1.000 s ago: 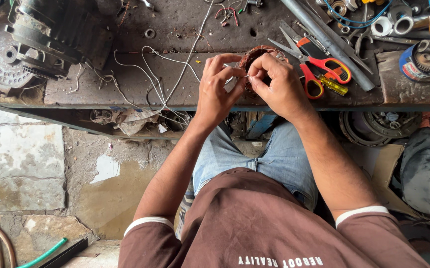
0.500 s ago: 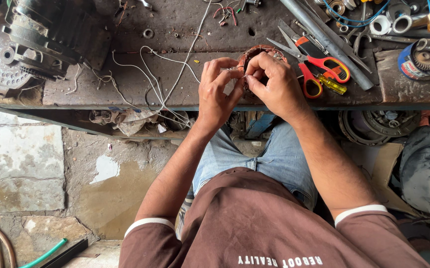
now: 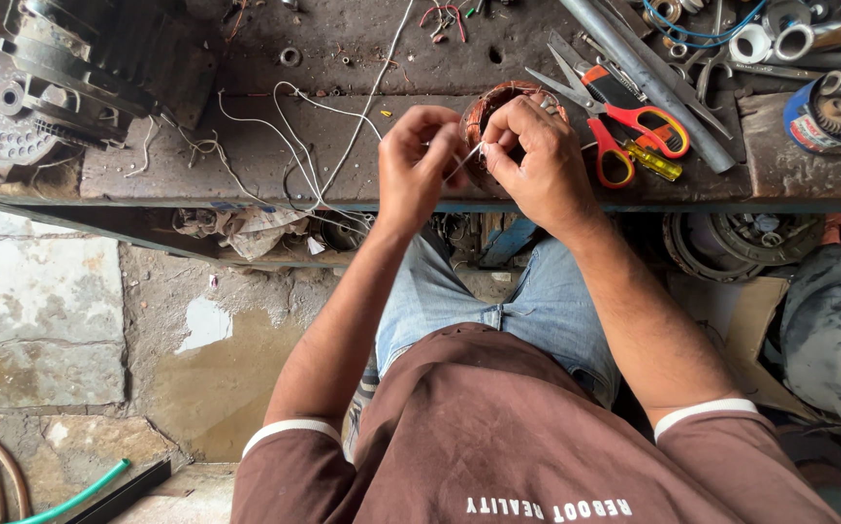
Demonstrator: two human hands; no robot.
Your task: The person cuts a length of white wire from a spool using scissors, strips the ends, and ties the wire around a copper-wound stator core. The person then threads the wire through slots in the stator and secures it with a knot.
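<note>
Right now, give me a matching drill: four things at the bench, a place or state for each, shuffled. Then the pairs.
Things:
1. scissors
2. motor housing
3. copper-wound coil
4. green hose

Places or states:
A. on the floor, lower left corner
B. partly hidden behind the left hand and right hand
C. far left of the workbench
D. lying open on the bench, right of the hands

Pairs: 1-D, 2-C, 3-B, 4-A

Head camera, straight down (close) over workbench (image 3: 246, 155).
</note>
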